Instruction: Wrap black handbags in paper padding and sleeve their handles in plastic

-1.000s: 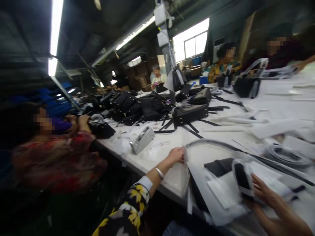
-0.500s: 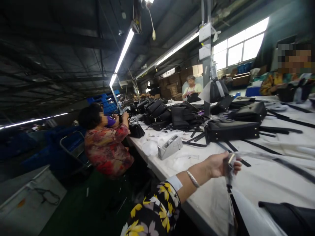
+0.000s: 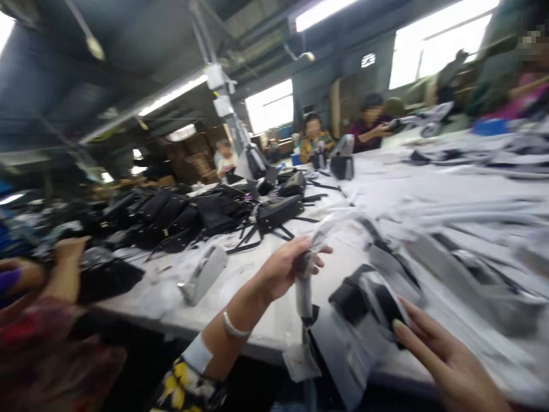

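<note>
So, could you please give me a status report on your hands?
Left hand: grip on plastic-wrapped black strap. Right hand: grip on curved black band with pale edging. Grey wedge-shaped dispenser: apart from both hands.

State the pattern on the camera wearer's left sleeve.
Left sleeve: yellow floral print on black, seen in the head view.

No text, label, brand, number or sign can be read. The small bright patch [image 3: 368, 60] on the wall [image 3: 338, 64], far beyond the right hand [image 3: 441, 346], bears dark marks too blurred to decipher. The boxes [image 3: 222, 106] on the post [image 3: 235, 123], beyond the left hand [image 3: 283, 268], and the dispenser [image 3: 206, 276] left of it show no legible lettering.
</note>
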Available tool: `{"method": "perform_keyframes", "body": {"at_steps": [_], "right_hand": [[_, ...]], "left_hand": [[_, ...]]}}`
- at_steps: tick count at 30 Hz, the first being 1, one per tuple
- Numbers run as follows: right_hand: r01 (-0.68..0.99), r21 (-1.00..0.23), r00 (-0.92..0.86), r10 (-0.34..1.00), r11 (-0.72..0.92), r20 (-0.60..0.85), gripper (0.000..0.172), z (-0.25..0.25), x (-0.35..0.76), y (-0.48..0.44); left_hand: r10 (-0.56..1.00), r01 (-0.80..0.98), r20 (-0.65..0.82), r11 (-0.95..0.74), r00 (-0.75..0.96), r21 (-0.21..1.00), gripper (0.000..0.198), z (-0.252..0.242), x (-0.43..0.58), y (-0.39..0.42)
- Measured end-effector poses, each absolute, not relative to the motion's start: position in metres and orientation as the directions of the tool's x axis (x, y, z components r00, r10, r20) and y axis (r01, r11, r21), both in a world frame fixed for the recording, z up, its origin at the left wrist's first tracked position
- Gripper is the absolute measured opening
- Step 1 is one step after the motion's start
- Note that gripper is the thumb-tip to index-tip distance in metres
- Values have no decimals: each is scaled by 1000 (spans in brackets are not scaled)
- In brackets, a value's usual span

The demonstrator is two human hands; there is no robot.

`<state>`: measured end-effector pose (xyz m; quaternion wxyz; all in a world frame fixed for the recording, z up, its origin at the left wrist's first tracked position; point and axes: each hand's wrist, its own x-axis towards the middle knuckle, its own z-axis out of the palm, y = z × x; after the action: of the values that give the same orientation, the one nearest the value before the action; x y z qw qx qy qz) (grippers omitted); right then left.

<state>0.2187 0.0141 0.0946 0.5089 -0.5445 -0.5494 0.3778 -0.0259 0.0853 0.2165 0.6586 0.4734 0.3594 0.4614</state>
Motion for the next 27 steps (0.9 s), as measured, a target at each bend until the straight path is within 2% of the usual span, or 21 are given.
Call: {"method": "perform_keyframes", "body": {"at_steps": [1,4,6,9,14,19,22,27], "right_hand": [[55,-998,58,997,43,46,55,104,218,8],[-283,-959,-35,999,-19,-9,60,133,203,4],[-410,-912,-56,998,-18,6,59,147,192,5],[-516,-857,-83,996,-9,40,62,157,179,7],[-577,-814,-70,990,61,124,74,162,164,11],[-605,-792,-87,982,80,165,78,170,157,9],[-534,-837,-67,981,118,181,80,172,158,9],[-345,-908,58,971,239,234,80,174,156,17]], "left_hand": [[949,-234,-42,120,313,965,25,221,-23,83],[959,-166,-86,134,272,977,27,229,-15,77],[960,-145,-85,128,268,981,31,232,-9,73],[936,-85,-48,83,350,993,33,237,-1,67],[896,-3,6,-5,445,1000,32,246,2,60],[866,70,-49,16,498,997,32,259,-1,48],[852,104,-70,19,518,994,31,266,-7,39],[879,114,-8,-52,476,992,30,267,-14,33]]}}
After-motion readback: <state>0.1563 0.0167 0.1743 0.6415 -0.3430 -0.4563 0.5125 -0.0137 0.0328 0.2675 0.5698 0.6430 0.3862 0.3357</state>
